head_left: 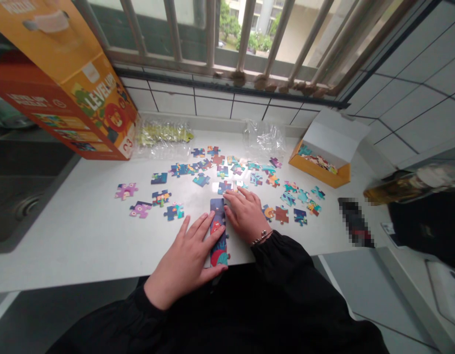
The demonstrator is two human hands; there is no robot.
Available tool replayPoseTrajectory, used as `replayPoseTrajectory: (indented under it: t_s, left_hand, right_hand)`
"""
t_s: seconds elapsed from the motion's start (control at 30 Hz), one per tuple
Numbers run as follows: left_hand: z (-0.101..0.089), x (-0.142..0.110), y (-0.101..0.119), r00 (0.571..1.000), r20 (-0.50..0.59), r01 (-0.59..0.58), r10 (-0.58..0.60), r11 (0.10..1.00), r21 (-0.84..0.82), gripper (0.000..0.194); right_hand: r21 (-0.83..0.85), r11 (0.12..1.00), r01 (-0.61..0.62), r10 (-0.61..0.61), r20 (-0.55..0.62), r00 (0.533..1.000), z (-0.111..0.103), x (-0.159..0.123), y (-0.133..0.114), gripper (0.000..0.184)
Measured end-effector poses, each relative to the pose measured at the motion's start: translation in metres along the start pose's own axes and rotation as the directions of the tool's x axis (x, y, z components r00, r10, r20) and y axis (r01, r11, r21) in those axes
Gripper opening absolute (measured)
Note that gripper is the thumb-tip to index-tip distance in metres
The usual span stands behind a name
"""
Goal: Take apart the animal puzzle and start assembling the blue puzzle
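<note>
A joined strip of jigsaw puzzle pieces point(219, 246), dark blue with red figures, lies upright in front of me near the counter's front edge. My left hand point(186, 250) rests over its left side, fingers spread and thumb across the lower end. At the strip's upper right, my right hand point(245, 212) lies with its fingers stretched forward and its thumb by the strip's edge. Just beyond the fingertips is a blue puzzle piece point(224, 187). Loose puzzle pieces point(183, 169) are scattered behind and to both sides of my hands, among them purple ones point(140, 209) at the left.
A tall orange puzzle box point(102, 103) stands at the back left beside a sink point(32, 196). Clear plastic packs point(163, 133) lie along the wall. At right are an open yellow box point(319, 169) with pieces inside, a blurred dark object point(356, 223) and a bottle point(389, 189).
</note>
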State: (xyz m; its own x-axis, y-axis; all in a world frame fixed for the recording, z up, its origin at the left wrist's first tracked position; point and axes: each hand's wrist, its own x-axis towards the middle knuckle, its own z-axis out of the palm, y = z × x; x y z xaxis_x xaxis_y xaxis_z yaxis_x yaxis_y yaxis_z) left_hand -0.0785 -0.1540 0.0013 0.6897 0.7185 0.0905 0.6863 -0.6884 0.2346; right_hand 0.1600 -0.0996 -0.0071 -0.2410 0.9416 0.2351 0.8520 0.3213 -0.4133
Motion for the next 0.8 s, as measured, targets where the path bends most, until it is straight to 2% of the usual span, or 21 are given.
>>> replayPoseTrajectory:
  t_s: [0.27,0.47,0.6,0.8]
  left_hand:
    - [-0.0014,0.0012,0.0022,0.999,-0.001,0.041,-0.041,0.999,0.016,0.083]
    - [0.0043,0.0001,0.0036,0.991,-0.075,0.116,-0.113,0.992,0.039,0.073]
    - [0.0065,-0.0009,0.0045,0.977,-0.142,0.167,-0.161,0.986,0.028,0.065]
    - [0.0030,0.0004,0.0047,0.980,-0.143,0.142,-0.138,0.990,0.019,0.048]
  right_hand:
    - [-0.017,0.990,-0.139,0.136,-0.127,0.983,0.0012,0.0008,0.0054,0.028]
    - [0.017,0.992,-0.126,0.127,-0.169,0.977,-0.0025,0.0008,0.0041,0.025]
    - [0.025,0.991,-0.134,0.137,-0.173,0.975,-0.0018,-0.0001,0.0040,0.032]
    - [0.015,0.989,-0.146,0.147,-0.151,0.978,0.0005,-0.0010,0.0036,0.040]
